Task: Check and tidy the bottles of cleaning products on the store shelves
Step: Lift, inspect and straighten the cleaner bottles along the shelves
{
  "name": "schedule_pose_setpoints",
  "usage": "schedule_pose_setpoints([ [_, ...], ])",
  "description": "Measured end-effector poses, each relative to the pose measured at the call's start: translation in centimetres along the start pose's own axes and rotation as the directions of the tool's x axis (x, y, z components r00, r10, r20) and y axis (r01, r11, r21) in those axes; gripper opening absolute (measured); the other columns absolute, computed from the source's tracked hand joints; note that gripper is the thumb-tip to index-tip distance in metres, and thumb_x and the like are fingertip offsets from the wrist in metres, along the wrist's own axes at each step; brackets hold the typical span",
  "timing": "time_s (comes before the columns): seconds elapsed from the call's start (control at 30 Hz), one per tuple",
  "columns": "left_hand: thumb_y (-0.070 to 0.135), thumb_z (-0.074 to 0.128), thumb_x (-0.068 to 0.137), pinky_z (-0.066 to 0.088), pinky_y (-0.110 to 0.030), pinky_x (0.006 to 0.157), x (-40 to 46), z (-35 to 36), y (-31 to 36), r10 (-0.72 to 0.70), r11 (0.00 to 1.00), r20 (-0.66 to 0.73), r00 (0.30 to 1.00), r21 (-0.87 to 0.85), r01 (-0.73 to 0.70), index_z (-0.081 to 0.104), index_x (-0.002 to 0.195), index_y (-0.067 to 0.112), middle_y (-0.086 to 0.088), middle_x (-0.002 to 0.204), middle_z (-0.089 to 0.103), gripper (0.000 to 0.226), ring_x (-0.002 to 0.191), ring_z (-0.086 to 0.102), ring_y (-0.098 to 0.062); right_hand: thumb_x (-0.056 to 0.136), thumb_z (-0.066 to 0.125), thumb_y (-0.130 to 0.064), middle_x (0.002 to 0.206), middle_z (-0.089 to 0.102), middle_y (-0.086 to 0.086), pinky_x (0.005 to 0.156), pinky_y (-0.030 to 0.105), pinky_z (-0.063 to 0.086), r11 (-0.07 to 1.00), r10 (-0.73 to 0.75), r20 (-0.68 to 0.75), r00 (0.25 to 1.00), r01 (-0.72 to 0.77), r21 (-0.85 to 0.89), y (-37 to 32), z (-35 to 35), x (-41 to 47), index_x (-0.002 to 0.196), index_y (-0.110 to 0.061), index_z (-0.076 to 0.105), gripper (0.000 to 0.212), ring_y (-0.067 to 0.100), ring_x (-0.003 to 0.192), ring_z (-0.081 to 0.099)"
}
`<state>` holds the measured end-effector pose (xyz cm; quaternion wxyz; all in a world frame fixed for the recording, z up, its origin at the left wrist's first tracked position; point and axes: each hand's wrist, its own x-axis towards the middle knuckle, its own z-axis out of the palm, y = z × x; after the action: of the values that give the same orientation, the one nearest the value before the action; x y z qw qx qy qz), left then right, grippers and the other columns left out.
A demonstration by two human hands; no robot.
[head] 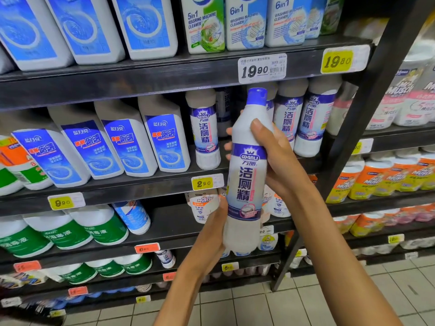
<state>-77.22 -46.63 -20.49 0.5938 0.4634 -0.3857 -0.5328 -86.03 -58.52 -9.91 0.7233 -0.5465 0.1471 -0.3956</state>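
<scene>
A tall white toilet-cleaner bottle (247, 175) with a purple cap and purple-blue label is held upright in front of the shelves, label facing me. My right hand (277, 156) grips its upper body, thumb across the front and fingertips showing past the left side. My left hand (215, 234) grips its lower part from the left. Matching bottles (308, 118) stand on the second shelf (131, 184) behind it, and one more (206, 130) stands to the left of a gap.
Blue-labelled white jugs (117, 147) fill the second shelf's left part. Washing machine cleaner bottles (244, 22) stand on the top shelf. Green-labelled disinfectant bottles (98, 229) sit lower. A dark upright post (357, 128) divides off orange and pink bottles on the right. Tiled floor lies below.
</scene>
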Motion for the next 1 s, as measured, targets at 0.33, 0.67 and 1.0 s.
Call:
schedule_pose_setpoints([
  [0.33,0.042,0.065,0.073,0.051,-0.01,0.073,1.4,1.6,-0.5,0.245,0.94,-0.282,0.928,0.302,-0.157,0.053,0.115,0.036,0.019,0.105,0.067,0.045,0.098,0.063,0.004,0.083,0.068,-0.036,0.118,0.058,0.004,0.078,0.031,0.054,0.924,0.03,-0.148,0.988,-0.084,-0.372,1.7,-1.1,2.2,0.13,-0.022,0.037,0.058,0.014,0.097,0.064],
  [0.67,0.015,0.062,0.09,0.045,-0.012,0.089,6.0,0.9,-0.2,0.318,0.884,-0.335,0.887,0.442,-0.15,0.032,0.137,0.022,0.004,0.131,0.048,0.056,0.117,0.049,-0.002,0.082,0.072,-0.027,0.116,0.05,-0.002,0.092,0.031,0.05,0.784,-0.235,-0.242,0.941,0.037,-0.62,1.8,-0.8,5.3,0.129,-0.017,0.046,0.054,0.011,0.103,0.055],
  [1.0,0.04,0.06,0.087,0.038,-0.027,0.099,9.3,-0.3,1.7,0.519,0.639,-0.372,0.77,0.767,-0.06,0.031,0.143,0.013,-0.01,0.138,0.042,0.068,0.124,0.036,-0.012,0.078,0.076,-0.025,0.119,0.054,0.01,0.091,0.035,0.049,0.634,-0.467,-0.209,0.859,0.161,-0.757,0.2,0.4,7.0,0.12,-0.007,0.053,0.052,0.022,0.105,0.056],
])
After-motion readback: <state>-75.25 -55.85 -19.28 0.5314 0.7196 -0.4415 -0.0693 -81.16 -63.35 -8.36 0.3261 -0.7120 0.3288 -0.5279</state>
